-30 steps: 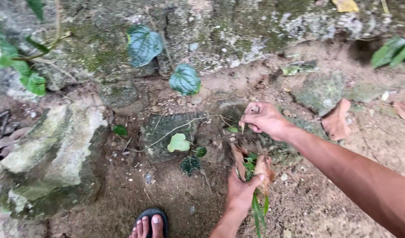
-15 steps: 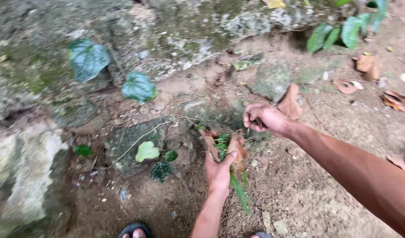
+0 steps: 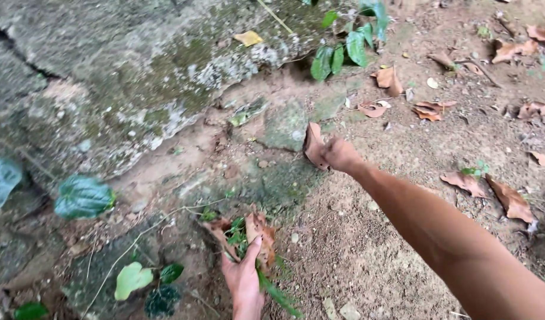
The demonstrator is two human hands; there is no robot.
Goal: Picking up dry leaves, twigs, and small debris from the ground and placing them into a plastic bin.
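Observation:
My left hand (image 3: 243,278) is low in the head view, closed around a bunch of green weeds and dry brown leaves (image 3: 251,237) gathered just above the dirt. My right hand (image 3: 341,155) reaches further out over the ground and grips a dry brown leaf (image 3: 312,145) beside a mossy flat stone (image 3: 284,125). My right forearm runs from the lower right corner up to that hand.
A large mossy rock face (image 3: 136,71) fills the upper left. Heart-shaped green leaves (image 3: 82,197) and a pale leaf (image 3: 132,278) grow at the left. Broad green plants (image 3: 346,47) stand at the top. Several dry leaves (image 3: 432,109) lie scattered on bare soil at right.
The view has shifted right and nearer. My right hand moved away from the bunch and took hold of a brown leaf by the stone. My left hand still holds the bunch.

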